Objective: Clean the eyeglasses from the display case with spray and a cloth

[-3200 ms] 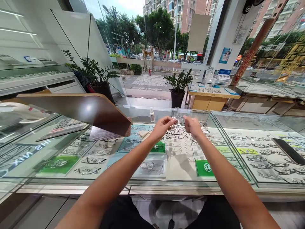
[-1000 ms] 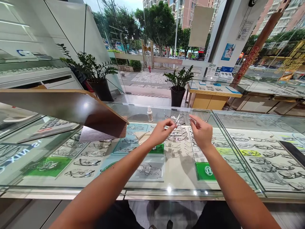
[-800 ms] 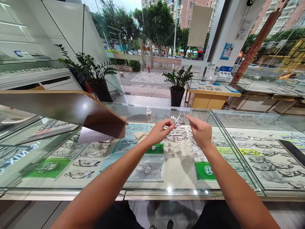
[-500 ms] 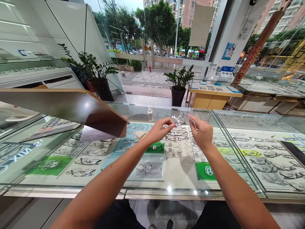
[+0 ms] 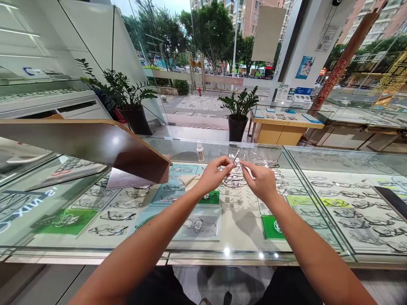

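Above the glass display counter, my left hand pinches a pair of eyeglasses, of which a thin greyish bar stands up from the fingertips. The rest of the eyeglasses is hard to make out against the frames behind. My right hand is closed in a pinch at the near side of the same eyeglasses, its fingertips close to those of the left. Below and beyond the hands, rows of spectacle frames show through the glass.
A small white spray bottle stands on the counter beyond my left hand. A tilted brown-backed mirror or board rises at the left. Folded beige cloth lies beside my left wrist. A dark phone-like slab rests at the right.
My right hand has moved left and slightly down, bringing its fingertips close to the left ones. My left hand stays nearly in place, still pinching the eyeglasses.
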A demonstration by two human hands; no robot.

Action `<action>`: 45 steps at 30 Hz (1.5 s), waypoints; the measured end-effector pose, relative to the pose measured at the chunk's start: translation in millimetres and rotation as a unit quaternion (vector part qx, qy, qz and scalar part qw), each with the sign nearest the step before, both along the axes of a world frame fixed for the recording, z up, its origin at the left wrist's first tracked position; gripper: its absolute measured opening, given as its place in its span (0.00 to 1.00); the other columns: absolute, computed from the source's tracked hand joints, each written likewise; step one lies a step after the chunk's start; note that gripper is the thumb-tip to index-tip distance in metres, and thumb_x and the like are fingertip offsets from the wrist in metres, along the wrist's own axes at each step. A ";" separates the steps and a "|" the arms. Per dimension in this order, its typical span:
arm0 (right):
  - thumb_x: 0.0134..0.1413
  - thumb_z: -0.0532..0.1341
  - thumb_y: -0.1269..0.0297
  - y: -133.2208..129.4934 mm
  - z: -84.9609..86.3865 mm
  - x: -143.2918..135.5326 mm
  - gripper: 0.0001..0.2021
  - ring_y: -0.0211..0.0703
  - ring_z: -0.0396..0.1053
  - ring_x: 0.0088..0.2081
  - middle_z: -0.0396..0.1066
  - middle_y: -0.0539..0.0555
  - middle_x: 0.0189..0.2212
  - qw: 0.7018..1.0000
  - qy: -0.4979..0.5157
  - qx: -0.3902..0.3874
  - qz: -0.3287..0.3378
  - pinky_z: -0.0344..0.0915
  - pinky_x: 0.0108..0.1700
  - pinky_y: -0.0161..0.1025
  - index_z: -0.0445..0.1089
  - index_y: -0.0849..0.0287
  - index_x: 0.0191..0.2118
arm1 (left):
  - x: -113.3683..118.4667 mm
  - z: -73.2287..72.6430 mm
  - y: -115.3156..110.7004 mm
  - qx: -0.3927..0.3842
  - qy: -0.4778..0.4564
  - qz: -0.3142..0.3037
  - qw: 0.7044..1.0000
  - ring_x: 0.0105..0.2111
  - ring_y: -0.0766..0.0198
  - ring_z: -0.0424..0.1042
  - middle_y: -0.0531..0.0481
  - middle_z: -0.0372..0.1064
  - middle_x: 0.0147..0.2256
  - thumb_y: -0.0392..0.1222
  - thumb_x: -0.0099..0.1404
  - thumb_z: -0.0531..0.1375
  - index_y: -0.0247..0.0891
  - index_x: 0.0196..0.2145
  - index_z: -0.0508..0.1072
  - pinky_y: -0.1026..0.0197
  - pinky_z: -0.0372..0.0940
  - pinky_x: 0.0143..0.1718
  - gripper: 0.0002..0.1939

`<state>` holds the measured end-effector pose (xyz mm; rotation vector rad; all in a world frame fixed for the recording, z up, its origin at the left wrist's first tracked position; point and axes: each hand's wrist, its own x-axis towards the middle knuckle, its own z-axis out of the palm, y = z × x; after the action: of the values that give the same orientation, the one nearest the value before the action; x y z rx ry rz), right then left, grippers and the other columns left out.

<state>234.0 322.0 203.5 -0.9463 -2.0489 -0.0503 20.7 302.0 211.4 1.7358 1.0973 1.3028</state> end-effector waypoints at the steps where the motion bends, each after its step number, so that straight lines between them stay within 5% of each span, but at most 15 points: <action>1: 0.71 0.59 0.60 0.6 0.1 0.3 0.15 0.43 0.75 0.28 0.84 0.53 0.31 1.000 0.002 -0.005 -0.007 0.60 0.34 0.39 0.82 0.52 0.53 | 0.1 0.7 0.0 0.001 -0.003 0.009 1.000 0.38 0.60 0.73 0.48 0.73 0.37 0.57 0.72 0.62 0.39 0.38 0.76 0.57 0.74 0.40 0.17; 18: 0.70 0.57 0.55 5.6 -3.9 1.7 0.17 0.41 0.65 0.23 0.71 0.49 0.21 0.996 0.004 -0.083 -0.033 0.52 0.31 0.39 0.83 0.54 0.45 | -16.5 11.7 10.9 -0.020 -0.269 0.144 0.952 0.48 0.59 0.74 0.46 0.76 0.44 0.62 0.59 0.73 0.39 0.36 0.73 0.51 0.78 0.49 0.24; 25: 0.69 0.59 0.54 -1.9 1.2 -2.8 0.17 0.42 0.67 0.26 0.72 0.50 0.24 0.995 0.036 -0.093 -0.008 0.57 0.33 0.40 0.82 0.55 0.50 | -6.5 1.3 9.8 -0.012 -0.192 0.101 0.976 0.50 0.55 0.75 0.43 0.77 0.44 0.61 0.63 0.71 0.39 0.35 0.74 0.53 0.76 0.46 0.22; 30: 0.68 0.62 0.53 -9.8 2.6 -12.2 0.21 0.48 0.72 0.40 0.76 0.57 0.41 0.986 0.079 -0.120 0.087 0.67 0.42 0.42 0.75 0.56 0.60 | 11.7 -5.9 -0.8 0.008 -0.130 0.079 0.988 0.50 0.53 0.76 0.41 0.75 0.51 0.57 0.68 0.67 0.39 0.33 0.75 0.53 0.74 0.48 0.18; 34: 0.67 0.63 0.55 -12.2 -2.6 -18.6 0.18 0.55 0.71 0.55 0.74 0.61 0.54 0.973 0.099 -0.153 0.142 0.71 0.49 0.47 0.74 0.55 0.57 | 22.7 -6.1 -9.9 0.028 -0.113 0.060 0.991 0.57 0.49 0.73 0.41 0.73 0.54 0.54 0.68 0.68 0.40 0.34 0.77 0.49 0.73 0.54 0.14; 40: 0.71 0.58 0.59 -16.3 -1.7 -21.8 0.09 0.54 0.73 0.53 0.78 0.60 0.48 0.967 0.110 -0.154 0.169 0.69 0.55 0.51 0.73 0.56 0.47 | 26.1 -3.0 -15.3 0.008 -0.122 0.030 0.992 0.61 0.47 0.72 0.40 0.70 0.61 0.54 0.67 0.69 0.41 0.35 0.79 0.46 0.70 0.59 0.14; 45: 0.71 0.58 0.59 -16.7 -1.1 -20.4 0.11 0.55 0.73 0.53 0.78 0.60 0.48 0.975 0.103 -0.128 0.151 0.68 0.56 0.51 0.73 0.56 0.51 | 21.9 6.9 -18.4 0.043 -0.067 0.032 0.996 0.66 0.47 0.67 0.41 0.70 0.63 0.53 0.72 0.64 0.42 0.38 0.82 0.46 0.65 0.64 0.13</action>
<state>213.7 305.3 202.4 -0.7453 -2.0106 0.4671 42.6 283.6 218.3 1.6596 1.0407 1.5035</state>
